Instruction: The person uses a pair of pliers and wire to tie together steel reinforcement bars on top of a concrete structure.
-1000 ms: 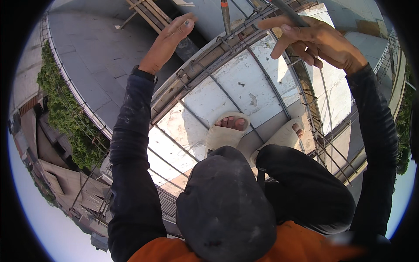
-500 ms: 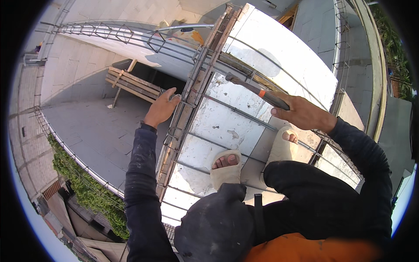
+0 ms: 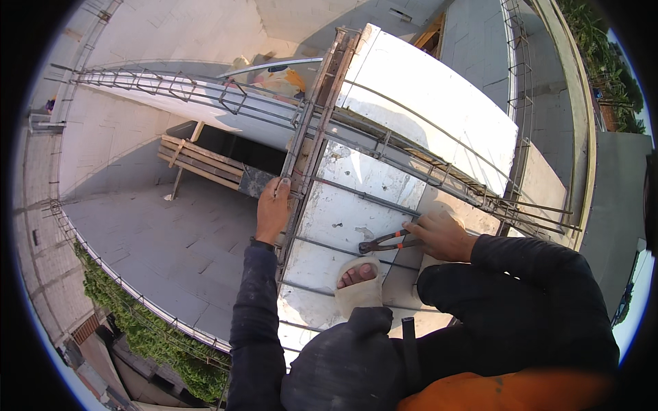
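Orange-handled pliers (image 3: 385,242) lying crosswise, nose leftward, right hand (image 3: 444,235) fingers pinching handles

- Leaving open white slab (image 3: 356,205) between thin bars (image 3: 356,195), wide enough for a hand.
- Blocking the left edge: a steel cage (image 3: 308,147), with the left hand (image 3: 273,209) gripping it.
- Crossing ahead: another cage (image 3: 439,168), barring the way forward.
- Taking up room below: a sandalled foot (image 3: 358,284), with the right hand (image 3: 442,236) holding pliers (image 3: 387,242) just beside.
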Tool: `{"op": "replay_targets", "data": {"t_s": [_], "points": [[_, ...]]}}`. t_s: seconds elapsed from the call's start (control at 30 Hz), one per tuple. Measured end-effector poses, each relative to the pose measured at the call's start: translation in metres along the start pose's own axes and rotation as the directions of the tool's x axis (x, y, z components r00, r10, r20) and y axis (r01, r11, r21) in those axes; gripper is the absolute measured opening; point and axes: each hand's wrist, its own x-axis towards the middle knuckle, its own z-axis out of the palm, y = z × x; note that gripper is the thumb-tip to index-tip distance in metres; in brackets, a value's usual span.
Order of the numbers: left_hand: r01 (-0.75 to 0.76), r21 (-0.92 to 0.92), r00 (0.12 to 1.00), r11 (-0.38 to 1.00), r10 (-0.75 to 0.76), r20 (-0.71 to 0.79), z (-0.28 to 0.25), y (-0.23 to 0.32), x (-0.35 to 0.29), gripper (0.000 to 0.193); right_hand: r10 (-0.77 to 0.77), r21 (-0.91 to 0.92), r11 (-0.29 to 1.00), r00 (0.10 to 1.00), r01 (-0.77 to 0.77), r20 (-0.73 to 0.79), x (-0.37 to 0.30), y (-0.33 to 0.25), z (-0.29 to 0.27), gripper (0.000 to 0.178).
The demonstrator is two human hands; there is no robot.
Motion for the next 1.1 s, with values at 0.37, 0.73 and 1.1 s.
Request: {"op": "replay_targets", "data": {"t_s": [0.37, 0.73, 1.1], "points": [[0.008, 0.126, 1.000, 0.992, -0.008, 0.003, -0.021, -0.037, 0.032, 0.045, 0.175, 0.176, 0.964, 0.974, -0.200, 0.147, -0.002, 0.062, -0.118, 0.071], [0.316, 0.293, 0.895, 0.902, -0.386, 0.223, -0.049, 0.010, 0.040, 0.067, 0.683, 0.683, 0.684, 0.554, -0.257, -0.476, -0.332, 0.005, -0.210, 0.060], [0.324, 0.437, 0.902, 0.839, -0.413, 0.124, -0.029, 0.022, 0.028, 0.067, 0.831, 0.996, 0.058, -0.550, -0.070, -0.087, -0.513, -0.049, -0.019, 0.038]]}}
